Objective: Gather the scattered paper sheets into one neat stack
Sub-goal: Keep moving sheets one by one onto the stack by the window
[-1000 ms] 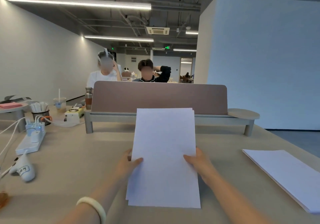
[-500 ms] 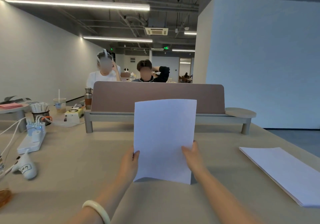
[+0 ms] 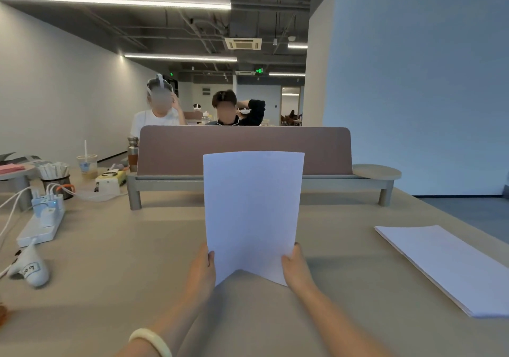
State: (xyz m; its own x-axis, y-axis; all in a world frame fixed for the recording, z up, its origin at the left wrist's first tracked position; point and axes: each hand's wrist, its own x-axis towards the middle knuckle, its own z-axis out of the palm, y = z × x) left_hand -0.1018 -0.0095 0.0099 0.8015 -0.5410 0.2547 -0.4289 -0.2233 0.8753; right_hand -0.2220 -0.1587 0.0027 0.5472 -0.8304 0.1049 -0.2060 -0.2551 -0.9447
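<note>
Sheets (image 3: 252, 213), frame centre: upright on tabletop (image 3: 110, 260), left hand (image 3: 202, 270) and right hand (image 3: 296, 270) each in pinching grip on lower side edges, likely squaring edges; second stack (image 3: 446, 265) lower right.

Brown divider panel (image 3: 245, 150) spans far surface (image 3: 110, 260). Power strip (image 3: 41, 227), plugs inserted, at left. Iced drink cup (image 3: 87, 163) and metal bottle (image 3: 132, 150) behind.

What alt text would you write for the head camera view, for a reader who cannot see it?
Two bare hands, left hand and right hand, hold a bundle of white paper sheets upright over a beige table. A second paper stack lies flat at right; a power strip sits at left.
</note>
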